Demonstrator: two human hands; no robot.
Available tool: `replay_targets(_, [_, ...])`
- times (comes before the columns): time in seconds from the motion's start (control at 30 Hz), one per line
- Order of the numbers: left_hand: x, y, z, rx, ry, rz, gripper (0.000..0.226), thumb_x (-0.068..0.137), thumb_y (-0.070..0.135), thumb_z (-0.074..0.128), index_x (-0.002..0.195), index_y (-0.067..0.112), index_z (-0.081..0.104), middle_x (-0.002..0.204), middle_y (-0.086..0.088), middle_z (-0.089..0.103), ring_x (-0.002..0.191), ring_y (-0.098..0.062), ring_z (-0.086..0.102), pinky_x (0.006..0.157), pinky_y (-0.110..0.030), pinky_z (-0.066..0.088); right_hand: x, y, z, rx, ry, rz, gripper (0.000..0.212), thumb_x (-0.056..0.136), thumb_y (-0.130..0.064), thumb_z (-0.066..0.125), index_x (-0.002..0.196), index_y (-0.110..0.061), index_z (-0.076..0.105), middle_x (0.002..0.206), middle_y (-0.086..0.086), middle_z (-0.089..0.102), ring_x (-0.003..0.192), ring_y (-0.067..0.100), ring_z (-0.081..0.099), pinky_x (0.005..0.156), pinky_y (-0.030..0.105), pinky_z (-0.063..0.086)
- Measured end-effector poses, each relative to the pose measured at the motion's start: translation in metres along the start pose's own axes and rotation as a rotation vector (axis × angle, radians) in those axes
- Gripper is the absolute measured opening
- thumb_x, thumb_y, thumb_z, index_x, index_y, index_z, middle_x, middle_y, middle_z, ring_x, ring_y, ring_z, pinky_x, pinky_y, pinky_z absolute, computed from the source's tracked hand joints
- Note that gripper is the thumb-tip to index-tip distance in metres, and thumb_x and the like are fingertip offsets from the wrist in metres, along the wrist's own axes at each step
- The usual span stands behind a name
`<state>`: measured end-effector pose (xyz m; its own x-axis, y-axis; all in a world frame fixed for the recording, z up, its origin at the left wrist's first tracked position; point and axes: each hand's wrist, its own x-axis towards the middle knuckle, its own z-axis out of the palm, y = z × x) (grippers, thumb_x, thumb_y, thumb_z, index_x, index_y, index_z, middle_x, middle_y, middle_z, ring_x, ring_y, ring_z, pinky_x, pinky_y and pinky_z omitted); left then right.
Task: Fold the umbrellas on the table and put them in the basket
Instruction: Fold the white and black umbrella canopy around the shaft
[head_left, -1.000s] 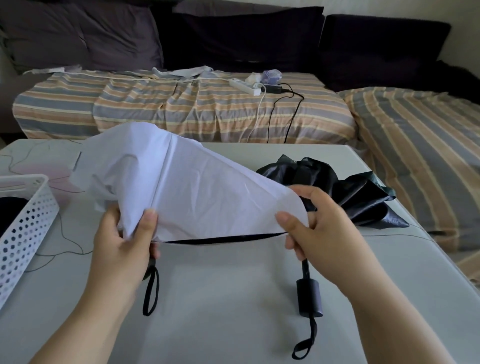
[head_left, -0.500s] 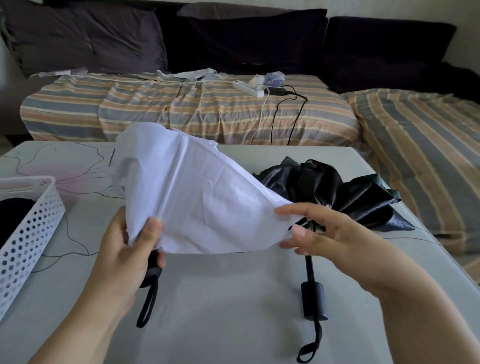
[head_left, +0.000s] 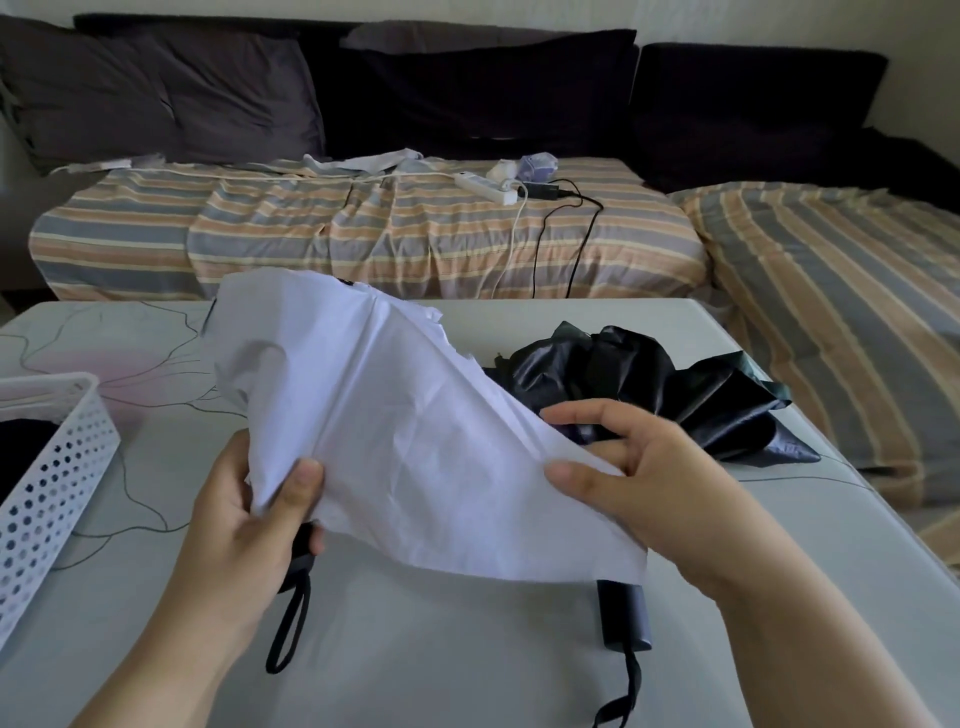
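Over the surface's (head_left: 415, 665) middle, left hand (head_left: 249, 519) is gripping the white umbrella (head_left: 405, 426) at its handle end, thumb pinning canopy; right hand (head_left: 639, 483) is pinching the canopy's 3 o'clock edge. Fabric looks light, limp, slippery; best gathered along the ribs. Basket (head_left: 57, 467) is sitting at 9 o'clock.

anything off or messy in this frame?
Nothing damaged or spilled. The white umbrella is unfolded, canopy loose between the left hand and right hand. The black umbrella lies crumpled on the table, not folded. A power strip with trailing cables sits on the striped sofa cover.
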<state>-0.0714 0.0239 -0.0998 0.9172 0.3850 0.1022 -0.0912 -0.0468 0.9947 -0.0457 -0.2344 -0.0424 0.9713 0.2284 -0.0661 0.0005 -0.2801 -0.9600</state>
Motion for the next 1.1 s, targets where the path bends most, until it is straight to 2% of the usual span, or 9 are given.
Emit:
replay_targets(0.13, [0.001, -0.001, 0.004, -0.002, 0.052, 0.03, 0.011, 0.094, 0.016, 0.054, 0.086, 0.023, 0.049, 0.056, 0.004, 0.054, 0.037, -0.01, 0.046, 0.04, -0.023, 0.034, -0.017, -0.017, 0.002, 0.012, 0.054, -0.221, 0.048, 0.079, -0.007, 0.072, 0.102, -0.049, 0.066, 0.077, 0.014, 0.069, 0.074, 0.044, 0.061, 0.067, 0.057, 0.053])
replay_targets(0.23, [0.0, 0.0, 0.003, 0.008, 0.044, 0.042, 0.02, 0.093, 0.014, 0.055, 0.081, 0.028, 0.049, 0.055, 0.003, 0.054, 0.037, -0.011, 0.047, 0.039, -0.022, 0.034, -0.017, -0.011, -0.003, -0.072, -0.067, -0.169, 0.057, 0.083, -0.009, 0.07, 0.111, -0.058, 0.059, 0.077, 0.018, 0.066, 0.076, 0.046, 0.061, 0.073, 0.06, 0.051])
replay_targets(0.43, [-0.004, 0.009, -0.003, 0.11, -0.012, 0.113, 0.023, 0.076, 0.039, 0.074, 0.072, 0.048, 0.053, 0.055, 0.005, 0.059, 0.041, -0.014, 0.054, 0.044, -0.03, 0.043, -0.013, -0.003, -0.008, -0.14, -0.245, 0.013, 0.018, 0.081, -0.034, 0.07, 0.099, -0.036, 0.069, 0.096, -0.002, 0.074, 0.092, 0.026, 0.07, 0.089, 0.053, 0.053])
replay_targets(0.53, [-0.006, 0.013, -0.002, 0.138, -0.02, 0.126, 0.024, 0.075, 0.041, 0.074, 0.071, 0.052, 0.053, 0.058, 0.006, 0.062, 0.042, -0.013, 0.056, 0.04, -0.026, 0.045, -0.012, 0.0, -0.004, -0.192, -0.291, 0.072, 0.048, 0.068, -0.06, 0.065, 0.092, -0.018, 0.07, 0.087, 0.008, 0.073, 0.078, 0.025, 0.069, 0.076, 0.041, 0.056])
replay_targets(0.67, [-0.006, 0.011, 0.0, 0.115, 0.009, 0.098, 0.02, 0.078, 0.034, 0.067, 0.071, 0.045, 0.052, 0.054, 0.006, 0.057, 0.039, -0.011, 0.052, 0.046, -0.031, 0.041, -0.009, -0.002, -0.006, -0.131, -0.1, -0.112, 0.057, 0.074, -0.057, 0.066, 0.061, -0.005, 0.047, 0.056, 0.005, 0.039, 0.05, 0.017, 0.035, 0.046, 0.024, 0.027])
replay_targets(0.73, [-0.003, 0.008, 0.0, 0.112, 0.026, 0.083, 0.026, 0.081, 0.026, 0.068, 0.071, 0.042, 0.051, 0.054, 0.007, 0.055, 0.038, -0.011, 0.05, 0.049, -0.031, 0.04, -0.01, -0.004, -0.007, -0.17, -0.068, -0.151, 0.058, 0.081, -0.058, 0.061, 0.061, -0.008, 0.041, 0.055, 0.0, 0.034, 0.049, 0.015, 0.031, 0.047, 0.025, 0.026])
replay_targets(0.8, [-0.001, 0.006, 0.0, 0.112, 0.049, 0.075, 0.029, 0.091, 0.015, 0.063, 0.077, 0.037, 0.05, 0.053, 0.008, 0.056, 0.038, -0.01, 0.049, 0.048, -0.029, 0.039, -0.01, 0.0, -0.007, -0.283, -0.197, -0.083, 0.049, 0.083, -0.063, 0.056, 0.074, -0.015, 0.057, 0.063, -0.009, 0.055, 0.057, 0.01, 0.051, 0.058, 0.03, 0.043])
replay_targets(0.9, [0.001, 0.005, -0.002, 0.109, 0.09, 0.05, 0.022, 0.094, 0.013, 0.055, 0.081, 0.03, 0.048, 0.049, 0.01, 0.054, 0.036, -0.007, 0.046, 0.044, -0.026, 0.037, -0.015, 0.005, -0.004, -0.345, -0.397, 0.069, 0.022, 0.082, -0.047, 0.068, 0.1, -0.036, 0.067, 0.099, -0.013, 0.072, 0.096, 0.008, 0.067, 0.093, 0.037, 0.049])
replay_targets(1.1, [0.006, 0.002, -0.006, 0.079, 0.123, 0.046, 0.021, 0.094, 0.012, 0.053, 0.079, 0.023, 0.045, 0.043, 0.002, 0.047, 0.036, -0.012, 0.037, 0.042, -0.022, 0.031, -0.014, -0.001, -0.011, -0.068, -0.143, -0.015, 0.026, 0.086, 0.004, 0.062, 0.081, -0.021, 0.059, 0.058, 0.003, 0.055, 0.05, 0.013, 0.044, 0.06, 0.031, 0.035])
